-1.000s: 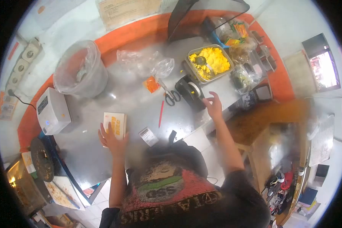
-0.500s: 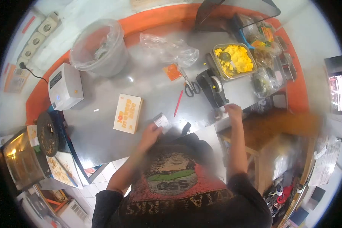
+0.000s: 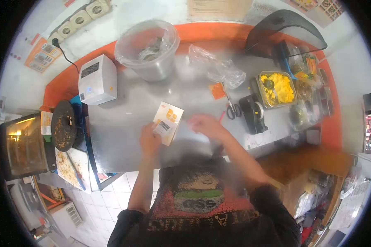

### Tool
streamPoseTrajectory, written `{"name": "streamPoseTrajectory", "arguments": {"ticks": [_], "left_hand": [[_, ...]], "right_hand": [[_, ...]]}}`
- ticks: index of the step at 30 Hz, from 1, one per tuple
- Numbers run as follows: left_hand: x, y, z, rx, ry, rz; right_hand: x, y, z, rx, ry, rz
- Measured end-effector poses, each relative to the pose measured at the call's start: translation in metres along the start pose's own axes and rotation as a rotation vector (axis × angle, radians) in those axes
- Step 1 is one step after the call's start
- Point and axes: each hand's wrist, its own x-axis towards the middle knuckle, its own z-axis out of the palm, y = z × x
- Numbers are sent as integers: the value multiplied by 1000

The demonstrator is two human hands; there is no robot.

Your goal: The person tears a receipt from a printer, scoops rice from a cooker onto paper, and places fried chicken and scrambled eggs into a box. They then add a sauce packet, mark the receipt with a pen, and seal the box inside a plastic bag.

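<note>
My left hand [image 3: 151, 138] pinches a small printed paper slip [image 3: 163, 126] by its edge, laid over the top of a white and orange cardboard box [image 3: 173, 112]. To the right of the box is my right hand [image 3: 206, 124], its fingertips pinched together and somewhat blurred. Whatever it may hold is too small to make out. A black tape dispenser [image 3: 248, 108] stands beyond the right hand, beside black-handled scissors [image 3: 234, 110]. Part of a red pen [image 3: 222, 116] shows behind that hand.
On the metal table [image 3: 119, 140] stand a white label printer [image 3: 98, 80], a clear plastic bucket [image 3: 148, 61] and a container of yellow food [image 3: 282, 92]. Plastic bags [image 3: 231, 74] and an orange packet [image 3: 217, 91] lie at the back. A dark round pan [image 3: 64, 127] is at the left.
My right hand has left the tape dispenser and come left toward the box. My left hand has brought the paper slip onto the box top. The camera view has shifted left.
</note>
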Motion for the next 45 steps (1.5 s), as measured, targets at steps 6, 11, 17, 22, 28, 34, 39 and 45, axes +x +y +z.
{"name": "streamPoseTrajectory", "arguments": {"ticks": [6,11,17,22,28,34,39,45], "left_hand": [[-4,1,3,0,101,72],[3,-12,14,278,53,457],[1,7,0,41,-3,450],[2,-13,37,-7,66,629],[-16,34,10,-256,-292,403],[-150,196,56,-308,-637,874],[-328,334,183,-481,-970,1249],[-526,456,317,-280,-1328,1557]], "right_hand": [[113,-22,66,-802,-82,-50],[120,-43,58,-1028,-32,59],[77,3,8,-650,396,97],[-50,61,-4,-255,786,34],[-248,107,20,24,968,279],[-443,188,55,479,1205,207],[-606,233,88,553,1509,318],[-747,269,144,716,1932,305]]}}
